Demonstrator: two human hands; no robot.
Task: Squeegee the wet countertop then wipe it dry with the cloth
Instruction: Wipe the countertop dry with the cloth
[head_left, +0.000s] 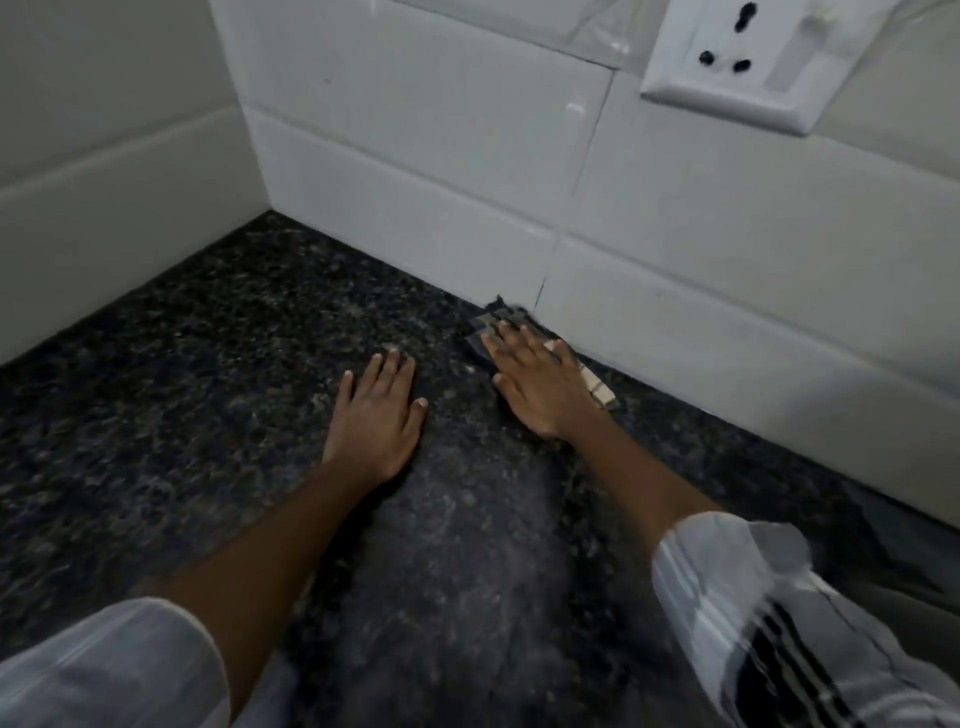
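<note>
A dark speckled granite countertop (208, 395) fills the lower view. My left hand (376, 415) lies flat on it, fingers straight and spread, holding nothing. My right hand (535, 387) presses flat with straight fingers on a dark checked cloth (491, 325) that lies against the foot of the tiled back wall. The cloth's dark part shows beyond my fingertips and a pale edge shows by my little finger; the rest is hidden under my palm. No squeegee is in view.
White tiled walls (426, 171) meet in a corner at the back left and bound the countertop. A white wall socket with a switch (748, 57) is mounted at the upper right. My striped sleeves (769, 623) cover the lower corners.
</note>
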